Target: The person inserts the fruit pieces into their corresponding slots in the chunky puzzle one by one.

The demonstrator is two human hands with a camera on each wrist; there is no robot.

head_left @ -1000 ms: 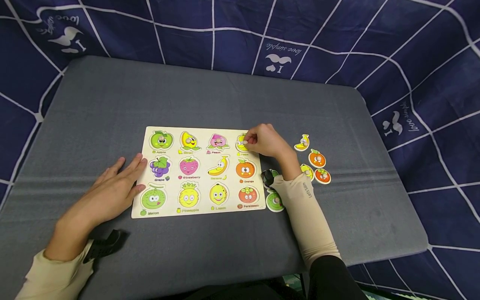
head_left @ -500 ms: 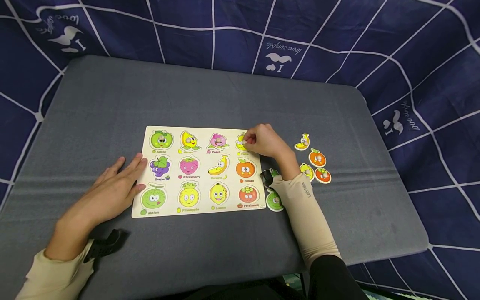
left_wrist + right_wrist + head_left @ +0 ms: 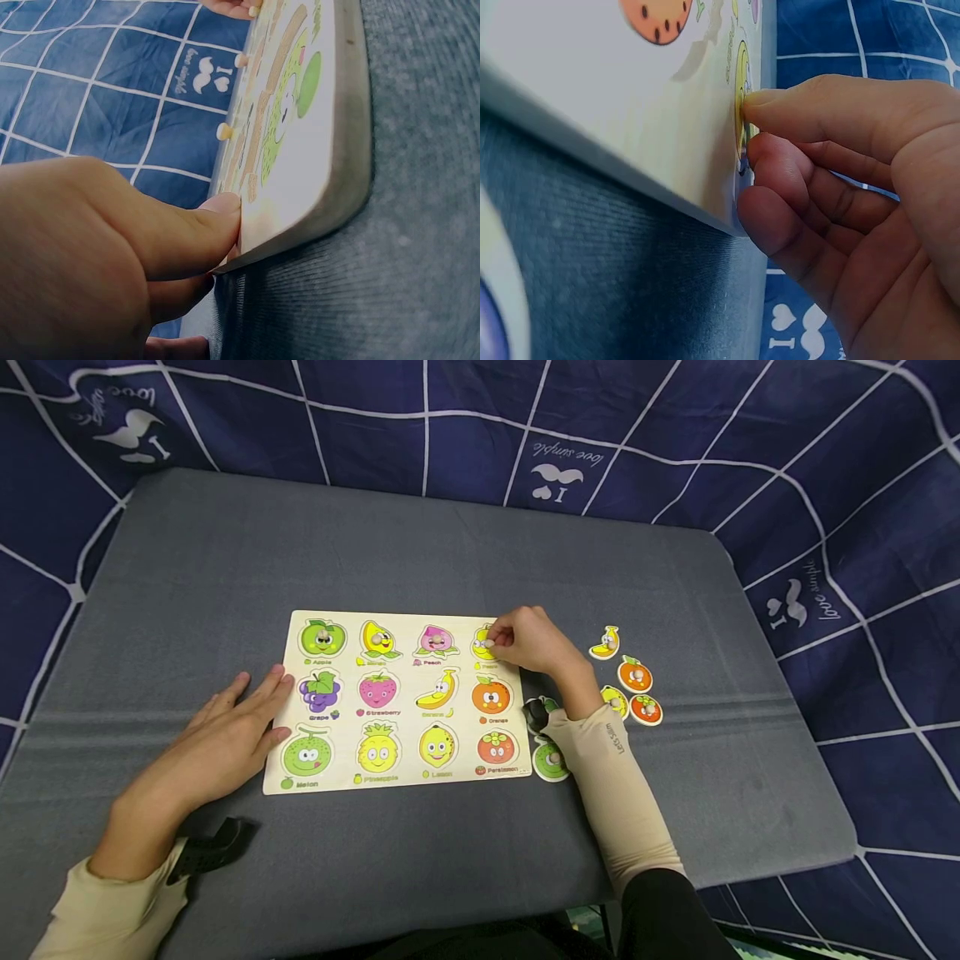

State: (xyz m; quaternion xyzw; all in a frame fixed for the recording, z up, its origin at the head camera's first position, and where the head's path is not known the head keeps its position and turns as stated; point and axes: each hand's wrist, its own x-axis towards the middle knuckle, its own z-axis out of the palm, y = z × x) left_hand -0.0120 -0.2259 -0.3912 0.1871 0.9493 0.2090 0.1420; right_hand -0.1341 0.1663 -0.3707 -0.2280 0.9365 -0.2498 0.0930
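Observation:
A pale wooden fruit puzzle board lies flat on the table. My right hand pinches the small knob of the yellow pear piece at the board's top right corner. In the right wrist view, thumb and fingertip meet at that pear piece, which lies against the board; whether it is fully seated I cannot tell. My left hand lies with extended fingers at the board's left edge. Its thumb touches the board near a corner. Knobbed apple, mango and peach pieces sit in the top row.
Loose pieces lie right of the board: a banana, an orange, a persimmon, a partly covered lemon and a green melon. Another is mostly hidden under the right wrist's black camera. The grey table meets a blue checked curtain.

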